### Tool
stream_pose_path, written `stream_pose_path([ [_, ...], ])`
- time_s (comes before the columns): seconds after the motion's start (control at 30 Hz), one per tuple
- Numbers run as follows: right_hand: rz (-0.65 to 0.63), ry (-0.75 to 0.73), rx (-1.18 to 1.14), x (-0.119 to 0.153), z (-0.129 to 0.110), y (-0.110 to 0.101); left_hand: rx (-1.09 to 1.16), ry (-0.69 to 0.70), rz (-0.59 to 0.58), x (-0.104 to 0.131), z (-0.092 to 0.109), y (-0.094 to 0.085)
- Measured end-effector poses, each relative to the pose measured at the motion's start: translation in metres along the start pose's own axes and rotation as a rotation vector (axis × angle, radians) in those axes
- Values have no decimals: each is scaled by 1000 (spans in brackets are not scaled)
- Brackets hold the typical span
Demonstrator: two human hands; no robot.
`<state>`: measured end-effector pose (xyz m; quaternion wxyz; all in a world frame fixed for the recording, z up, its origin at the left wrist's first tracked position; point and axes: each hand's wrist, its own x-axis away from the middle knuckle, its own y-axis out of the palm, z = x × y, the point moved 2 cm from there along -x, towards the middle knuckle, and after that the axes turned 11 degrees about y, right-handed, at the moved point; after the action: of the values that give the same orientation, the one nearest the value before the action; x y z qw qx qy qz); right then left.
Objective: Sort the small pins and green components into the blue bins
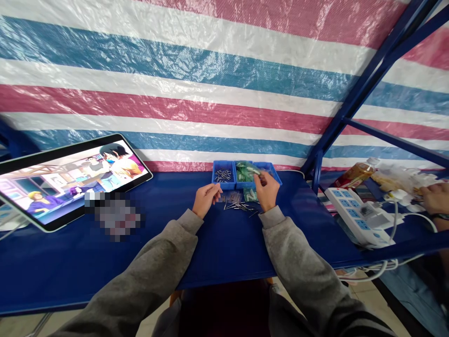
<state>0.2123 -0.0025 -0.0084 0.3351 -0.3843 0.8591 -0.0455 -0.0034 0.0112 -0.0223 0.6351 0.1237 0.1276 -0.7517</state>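
My left hand (206,199) is closed in a pinch just in front of the left blue bin (214,180), which holds small metal pin-like parts (223,175). Whatever its fingertips hold is too small to make out. My right hand (267,191) is over the front of the bins, thumb and fingers pressed together beside the small green bags (244,171) in the middle bin. A pale sliver shows at its fingertips, but I cannot tell what it is. Between both hands, loose slender metal pins (240,206), small clear pieces (231,197) and another green bag (249,194) lie on the blue table.
On the left a tablet (75,180) leans, playing a cartoon, with a blurred-out object (119,217) before it. To the right are a white power strip (356,217) with plugs, a drink bottle (358,172) and another person's hand (437,199). A blue frame (317,164) and striped sheet (210,112) stand behind.
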Motion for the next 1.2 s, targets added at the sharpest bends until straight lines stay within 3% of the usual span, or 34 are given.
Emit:
stream_pose_path([
  [0.1,65,34,170,-16,12,2,-47,26,-42,2,1,2],
  [0.33,-64,57,493,-24,26,20,-98,52,-39,0,-4,-2],
  [0.63,-144,-68,500,-24,24,17,-177,87,-75,2,-2,0],
  [0.9,-284,-50,609,-23,26,23,-201,91,-84,3,-6,0],
  [1.07,-301,-39,653,-23,21,21,-232,120,-92,2,-7,0],
  [1.2,-245,-98,576,-20,9,11,-316,160,-108,2,-8,-2],
])
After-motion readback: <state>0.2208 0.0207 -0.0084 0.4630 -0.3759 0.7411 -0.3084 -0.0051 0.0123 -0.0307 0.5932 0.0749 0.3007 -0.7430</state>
